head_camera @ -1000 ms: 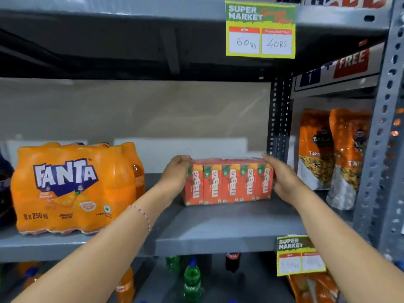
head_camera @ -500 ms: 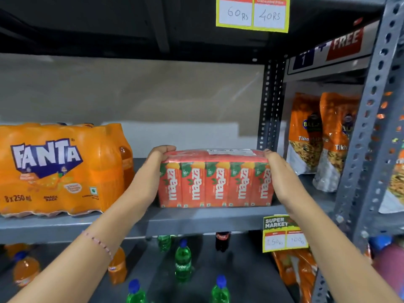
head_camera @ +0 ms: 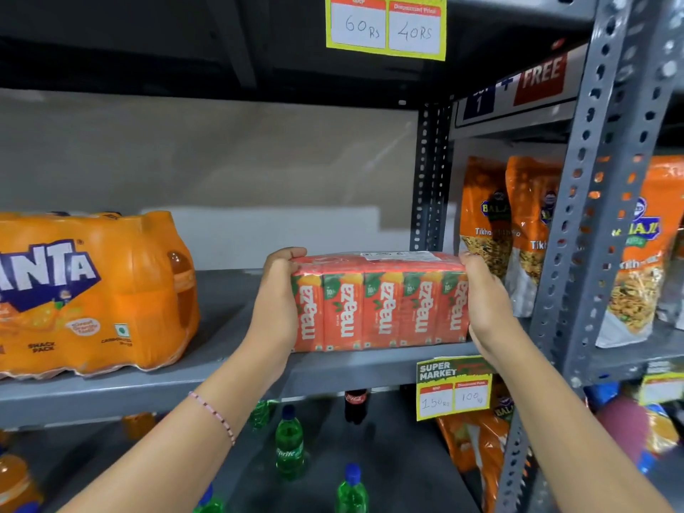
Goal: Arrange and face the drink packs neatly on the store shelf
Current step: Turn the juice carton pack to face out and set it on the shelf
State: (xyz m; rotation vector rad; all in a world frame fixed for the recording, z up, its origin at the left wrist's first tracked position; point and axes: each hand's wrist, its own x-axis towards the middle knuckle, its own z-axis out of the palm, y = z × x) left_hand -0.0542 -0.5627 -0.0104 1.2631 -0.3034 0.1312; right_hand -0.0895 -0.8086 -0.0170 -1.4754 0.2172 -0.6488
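Observation:
A shrink-wrapped pack of red and orange Maaza juice cartons (head_camera: 377, 305) stands at the front edge of the grey shelf (head_camera: 229, 375), its labels facing me. My left hand (head_camera: 275, 309) grips its left end and my right hand (head_camera: 488, 309) presses on its right end. To the left, on the same shelf, sits an orange Fanta bottle multipack (head_camera: 89, 294), also facing front and partly cut off by the frame edge.
Orange snack bags (head_camera: 510, 231) stand in the bay to the right, behind a perforated grey upright (head_camera: 599, 201). Price tags hang on the shelf edges (head_camera: 453, 386). Green Sprite bottles (head_camera: 290, 444) and a cola bottle stand on the lower shelf.
Both hands have drawn the Maaza pack forward from deeper on the shelf to its front edge. The view has shifted to the right and closer.

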